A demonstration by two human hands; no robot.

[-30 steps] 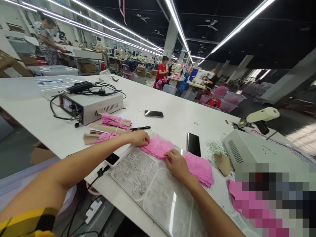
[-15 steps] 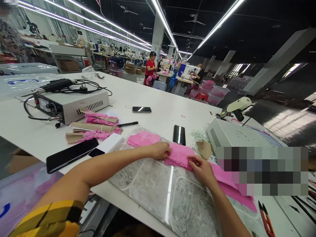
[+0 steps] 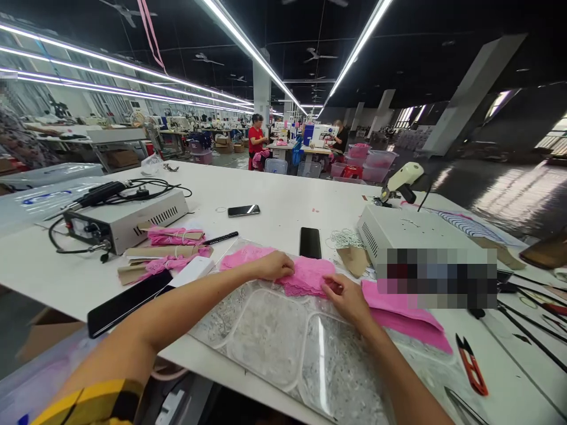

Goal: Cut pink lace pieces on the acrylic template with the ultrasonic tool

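Observation:
A piece of pink lace (image 3: 310,276) lies on a clear plastic sheet (image 3: 283,342) over a white table (image 3: 283,203). My left hand (image 3: 273,265) pinches its left edge with fingers closed. My right hand (image 3: 348,298) pinches its right side, fingers curled on the fabric. Another pink lace piece (image 3: 241,257) lies just left of my left hand. A stack of pink fabric (image 3: 403,313) sits to the right of my right hand.
A black phone (image 3: 310,242) lies beyond the lace, another phone (image 3: 243,210) farther back. A white control box (image 3: 128,218) with cables stands left, with pink lace bundles (image 3: 172,237) and a pen (image 3: 220,238). A white machine (image 3: 411,236) stands right; red snips (image 3: 472,366) lie near. People work at far tables.
My hands left one pink lace piece at the left and moved right onto another piece near the pink stack. The view swung right and the hands stay pinched on the lace.

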